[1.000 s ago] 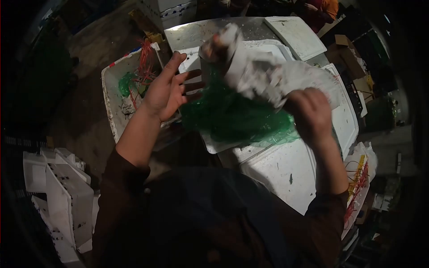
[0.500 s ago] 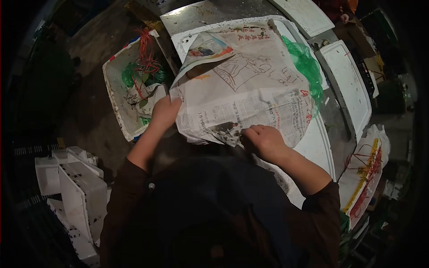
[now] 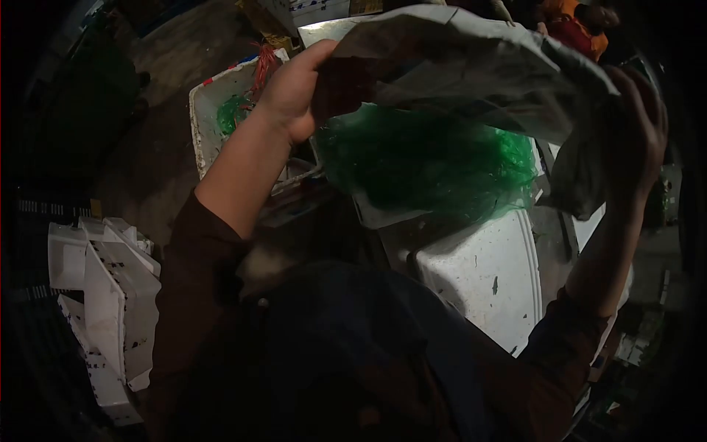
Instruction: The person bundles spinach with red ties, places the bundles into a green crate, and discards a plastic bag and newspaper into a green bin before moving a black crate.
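A large sheet of newspaper (image 3: 471, 66) is lifted up in front of me, spread between both hands. My left hand (image 3: 294, 92) grips its left edge, thumb on top. My right hand (image 3: 637, 125) grips the right edge, where the paper hangs down crumpled. Beneath the raised sheet lies a bunched green plastic net or bag (image 3: 427, 158), resting in a white foam box (image 3: 486, 272). The sheet hides the far part of the box.
To the left stands another white foam box (image 3: 202, 121) holding green plastic and red string. Broken foam boxes (image 3: 103, 295) are stacked on the floor at lower left. A person in orange (image 3: 582, 22) is at the top right. Dark floor lies to the left.
The newspaper lay flat over the box half a second ago, pressed down by both hands. Now both hands have raised it high, uncovering the green plastic below.
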